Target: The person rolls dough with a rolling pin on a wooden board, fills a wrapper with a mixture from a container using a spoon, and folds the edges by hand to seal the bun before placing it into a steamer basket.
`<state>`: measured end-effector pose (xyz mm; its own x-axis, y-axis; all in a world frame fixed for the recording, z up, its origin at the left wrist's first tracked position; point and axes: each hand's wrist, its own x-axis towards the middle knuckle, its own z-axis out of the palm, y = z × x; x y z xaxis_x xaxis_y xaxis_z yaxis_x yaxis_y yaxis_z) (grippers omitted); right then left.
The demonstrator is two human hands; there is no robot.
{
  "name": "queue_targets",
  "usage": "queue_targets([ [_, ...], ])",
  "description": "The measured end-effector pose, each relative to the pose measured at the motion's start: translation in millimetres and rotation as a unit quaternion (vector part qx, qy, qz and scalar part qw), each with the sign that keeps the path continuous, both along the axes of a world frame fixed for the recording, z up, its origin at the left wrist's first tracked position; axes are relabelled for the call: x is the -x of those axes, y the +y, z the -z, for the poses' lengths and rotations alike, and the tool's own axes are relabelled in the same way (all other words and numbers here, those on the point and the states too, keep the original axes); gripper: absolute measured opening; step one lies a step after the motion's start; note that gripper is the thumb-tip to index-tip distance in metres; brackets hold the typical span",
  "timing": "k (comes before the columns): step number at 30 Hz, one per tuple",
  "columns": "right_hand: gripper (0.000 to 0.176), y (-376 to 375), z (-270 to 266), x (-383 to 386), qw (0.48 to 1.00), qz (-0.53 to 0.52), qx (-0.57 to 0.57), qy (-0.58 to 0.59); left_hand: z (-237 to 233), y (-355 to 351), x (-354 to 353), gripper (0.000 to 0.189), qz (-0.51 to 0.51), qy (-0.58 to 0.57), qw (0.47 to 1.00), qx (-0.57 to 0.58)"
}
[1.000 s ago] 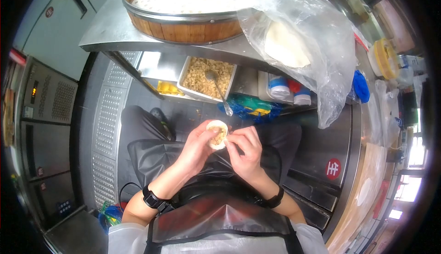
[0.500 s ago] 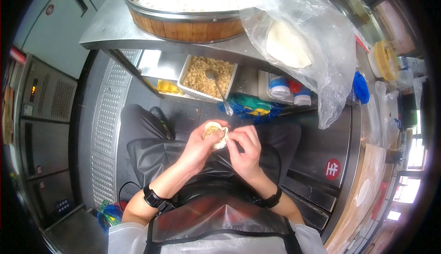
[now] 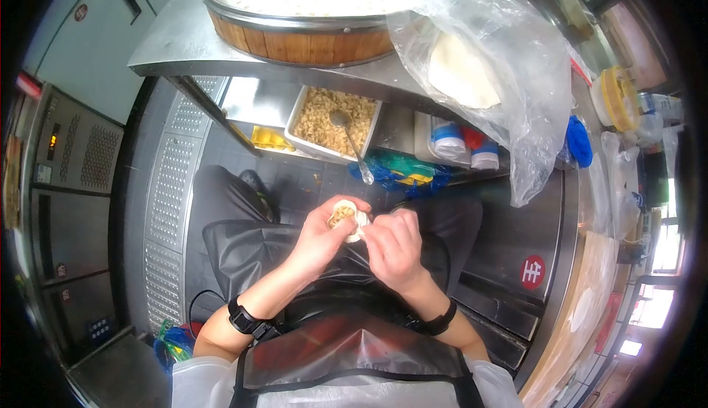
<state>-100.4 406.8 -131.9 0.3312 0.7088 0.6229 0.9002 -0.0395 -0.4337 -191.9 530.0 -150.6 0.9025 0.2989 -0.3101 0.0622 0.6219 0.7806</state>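
Observation:
A small round of white dough with crumbly filling, a bun (image 3: pixel 360 220), is held above my lap. Cupped round its left side is my left hand (image 3: pixel 322 229), with the thumb on the filling. My right hand (image 3: pixel 395 246) pinches the dough's right edge between thumb and fingers, where folds show. Filling is visible at the open top. Beyond my hands, on a shelf under the counter, stands a white tub (image 3: pixel 296 131) of chopped filling (image 3: pixel 318 117) with a metal spoon (image 3: pixel 352 141) lying in it.
A round wooden steamer (image 3: pixel 302 43) with perforated liners stands on the steel counter (image 3: pixel 173 50). Right of it, a clear plastic bag (image 3: pixel 535 124) covers a lump of white dough (image 3: pixel 461 72) and hangs over the edge. White-capped containers (image 3: pixel 448 143) sit below. A floured board (image 3: pixel 575 327) lies at right.
My right hand has turned inward, its fingers curling closer over the dough's edge. The left thumb has shifted toward the right, showing more of the filling.

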Motion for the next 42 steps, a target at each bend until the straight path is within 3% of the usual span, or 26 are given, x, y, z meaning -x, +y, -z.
queue_targets([
  [6, 0.018, 2.3, -9.9, -3.5, 0.996, 0.019, 0.061, 0.055, -1.1, 4.5, 1.9, 0.024, 0.036, 0.004, 0.999, 0.0],
  [11, 0.018, -1.3, -4.7, -0.6, 1.0, -0.008, 0.002, -0.004, -5.1, 4.0, 1.9, 0.025, 0.029, 0.005, 0.999, 0.033],
  [13, 0.018, 4.1, -14.4, -0.6, 1.0, 0.003, 0.012, 0.014, -6.4, 2.9, 1.8, 0.025, 0.037, 0.005, 0.998, -0.044],
  [20, 0.019, -4.2, -3.4, -3.4, 0.998, -0.016, 0.053, -0.006, 0.6, 5.4, 3.7, 0.025, 0.081, -0.005, 0.996, -0.024],
  [24, 0.017, 1.2, -12.1, -6.7, 0.999, -0.019, 0.03, 0.013, -6.2, 8.0, 4.3, 0.027, 0.11, -0.004, 0.992, -0.066],
  [26, 0.018, 2.6, -18.9, -7.2, 0.996, -0.005, 0.074, 0.046, -6.2, 9.5, 3.8, 0.028, 0.112, -0.005, 0.991, -0.074],
  [32, 0.02, -1.6, -17.3, -5.5, 0.998, -0.042, 0.041, 0.014, -7.0, 15.9, 2.0, 0.031, 0.167, 0.002, 0.98, -0.105],
  [34, 0.017, 2.4, -24.3, -6.8, 0.997, -0.032, 0.06, 0.037, -4.7, 21.5, 0.8, 0.033, 0.196, -0.04, 0.959, -0.201],
  [37, 0.015, 0.0, -23.5, -9.6, 0.995, -0.014, 0.079, 0.066, -4.4, 26.4, -2.1, 0.033, 0.205, -0.043, 0.962, -0.174],
  [38, 0.014, -1.3, -21.8, -10.9, 0.994, -0.008, 0.08, 0.072, -8.0, 25.1, -2.5, 0.033, 0.206, -0.045, 0.962, -0.175],
  [40, 0.013, -2.6, -20.0, -9.9, 0.992, 0.019, 0.065, 0.102, -17.3, 20.3, -0.1, 0.04, 0.103, -0.031, 0.992, -0.067],
  [42, 0.013, -1.1, -15.7, -7.7, 0.988, 0.045, 0.052, 0.136, -15.8, 14.1, 3.1, 0.042, 0.097, -0.031, 0.991, -0.087],
])
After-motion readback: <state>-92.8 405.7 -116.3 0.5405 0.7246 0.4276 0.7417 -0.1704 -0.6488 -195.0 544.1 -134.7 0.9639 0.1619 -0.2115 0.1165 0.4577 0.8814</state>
